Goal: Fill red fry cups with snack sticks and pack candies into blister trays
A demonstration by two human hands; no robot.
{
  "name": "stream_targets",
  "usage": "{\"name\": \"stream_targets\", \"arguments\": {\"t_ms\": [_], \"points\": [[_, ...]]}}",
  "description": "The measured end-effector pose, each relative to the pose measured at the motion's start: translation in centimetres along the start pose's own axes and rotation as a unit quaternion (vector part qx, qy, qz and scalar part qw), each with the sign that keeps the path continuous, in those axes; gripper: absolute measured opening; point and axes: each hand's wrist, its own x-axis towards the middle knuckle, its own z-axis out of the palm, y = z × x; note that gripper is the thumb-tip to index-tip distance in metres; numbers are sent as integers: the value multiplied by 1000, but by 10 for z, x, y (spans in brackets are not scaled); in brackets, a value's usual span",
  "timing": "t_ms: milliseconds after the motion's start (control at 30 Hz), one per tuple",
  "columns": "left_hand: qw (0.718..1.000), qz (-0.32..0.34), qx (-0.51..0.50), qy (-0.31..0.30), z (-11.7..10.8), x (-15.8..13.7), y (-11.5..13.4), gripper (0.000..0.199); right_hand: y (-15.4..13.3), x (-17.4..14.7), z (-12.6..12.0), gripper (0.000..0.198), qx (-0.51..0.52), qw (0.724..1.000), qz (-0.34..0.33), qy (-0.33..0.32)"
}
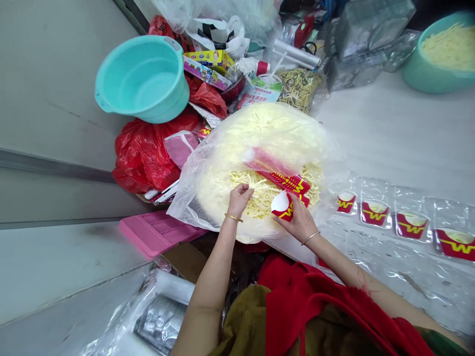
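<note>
My left hand (240,199) is closed in a pinch on pale fry-shaped strips, whose ends stick out to the right of the fingertips. Below it lie more pale yellow strips (260,205) in a big clear plastic bag (211,153) with its mouth open toward me. My right hand (299,217) grips a small red fry carton (285,212) with a yellow zigzag mark and a white inside. Just beyond that carton, a stack of nested red cartons (287,182) rests on the strips, partly under pink-tinted plastic.
Several clear pouches (374,198) with red cartons inside line the white table (371,128) at right. A turquoise basin (143,81) sits on red bags (144,158) at left. Another basin (426,74) at far right holds pale strips. A pink tray (156,232) lies left of the bag.
</note>
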Motion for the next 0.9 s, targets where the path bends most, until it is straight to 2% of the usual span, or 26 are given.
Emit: {"name": "stream_targets", "arguments": {"t_ms": [133,267,333,400,500,567,633,700,833,900], "points": [[991,-50,-114,-57,-5,-24,18,30,-10,11,7,85,-29,999,-22,-14],[986,-54,-124,-102,1,-38,28,26,-21,22,12,81,-36,999,-23,-14],[990,-29,-71,-122,6,-41,29,21,-27,27,12,75,-33,999,-29,-17],[991,34,34,-128,12,-43,30,12,-31,31,10,70,-38,998,-44,-29],[969,131,178,-115,19,-44,31,4,-31,31,8,70,-42,996,-67,-44],[965,134,189,-123,22,-43,31,5,-28,28,7,70,-32,996,-79,-41],[972,105,153,-141,24,-42,29,9,-24,24,7,69,-18,995,-94,-42],[974,105,144,-141,25,-43,27,11,-20,20,7,69,-10,993,-106,-49],[942,190,237,-144,26,-50,28,8,-18,17,6,66,-30,994,-92,-44],[926,207,277,-150,29,-57,31,12,-18,16,6,65,-38,995,-83,-34]]}}
